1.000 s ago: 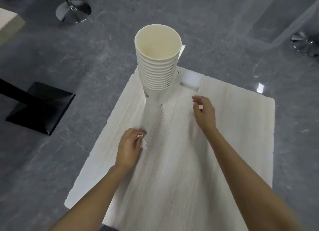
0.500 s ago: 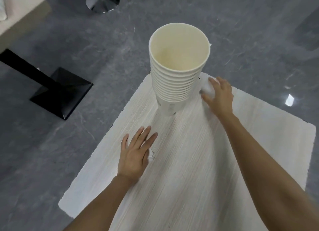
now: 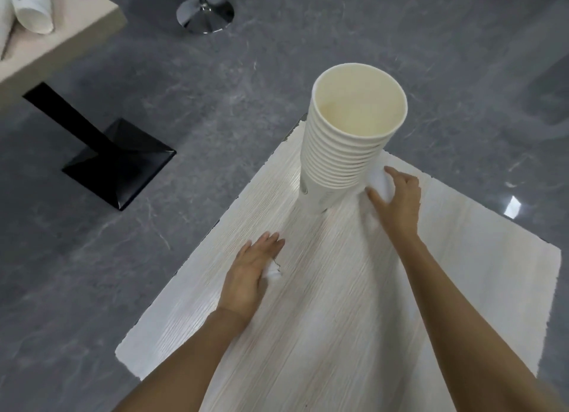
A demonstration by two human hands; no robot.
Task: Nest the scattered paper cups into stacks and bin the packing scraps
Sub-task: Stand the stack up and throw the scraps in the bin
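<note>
A tall stack of nested cream paper cups [image 3: 351,140] stands upright near the far corner of the pale wooden table [image 3: 462,273]. My right hand [image 3: 397,196] grips a white packing scrap [image 3: 380,184] just right of the stack's base. My left hand [image 3: 251,273] lies flat on the table with straight fingers, and a small crumpled white scrap [image 3: 273,272] peeks out beside its thumb.
A second table [image 3: 64,39] at the top left carries more paper cups [image 3: 30,8] lying on their sides; its black pedestal foot [image 3: 120,162] stands on the grey stone floor. A chrome chair base [image 3: 204,11] sits further back.
My right hand reached to the white scrap beside the stack and closed round it. My left hand opened flat over the small scrap. The view shifted left.
</note>
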